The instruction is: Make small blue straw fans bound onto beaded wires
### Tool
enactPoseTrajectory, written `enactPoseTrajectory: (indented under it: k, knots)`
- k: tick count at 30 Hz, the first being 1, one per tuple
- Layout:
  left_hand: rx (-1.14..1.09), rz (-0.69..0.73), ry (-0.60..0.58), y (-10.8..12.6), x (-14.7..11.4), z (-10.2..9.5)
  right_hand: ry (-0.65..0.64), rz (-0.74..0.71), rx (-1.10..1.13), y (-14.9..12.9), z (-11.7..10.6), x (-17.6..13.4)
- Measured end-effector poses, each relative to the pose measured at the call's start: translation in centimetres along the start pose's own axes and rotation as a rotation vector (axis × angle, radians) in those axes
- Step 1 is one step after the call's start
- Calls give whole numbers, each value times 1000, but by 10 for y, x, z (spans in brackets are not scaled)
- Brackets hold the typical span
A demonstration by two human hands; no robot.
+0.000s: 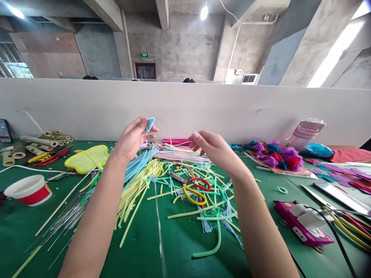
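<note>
My left hand is raised above the table, thumb and fingers closed on a small light blue fuzzy piece. From that piece a thin dark strand curves off to the right. A pale string hangs below it toward me, with a little light blue bit on it. Level with it on the right, my right hand has its fingers bent and drawn together; whatever they pinch is too fine to make out. Beneath both hands lie light blue strips, yellow strips and scissors with red and yellow handles.
At left are a paper cup, a yellow wing-shaped piece, thin metal wires and bamboo tubes. To the right are purple and red petals, a pink bottle and a magenta power strip. A white partition stands behind.
</note>
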State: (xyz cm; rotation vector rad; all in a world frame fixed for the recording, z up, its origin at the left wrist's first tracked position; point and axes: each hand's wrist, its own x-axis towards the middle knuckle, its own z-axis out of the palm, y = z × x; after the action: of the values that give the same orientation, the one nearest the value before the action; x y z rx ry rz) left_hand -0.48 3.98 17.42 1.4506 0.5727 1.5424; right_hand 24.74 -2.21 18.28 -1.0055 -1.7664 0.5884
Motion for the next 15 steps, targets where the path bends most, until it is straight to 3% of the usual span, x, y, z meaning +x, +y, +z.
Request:
enactPoseTrajectory:
  k: [4, 10, 15]
  knots:
    - [-146, -43, -90, -6, -6, 23, -222, 72, 187, 9, 23, 3]
    - [-271, -170, -280, -22, -18, 56, -62, 105, 374, 16, 41, 5]
    - [-400, -173, -290, -37, -22, 67, -224, 230, 455, 19, 34, 6]
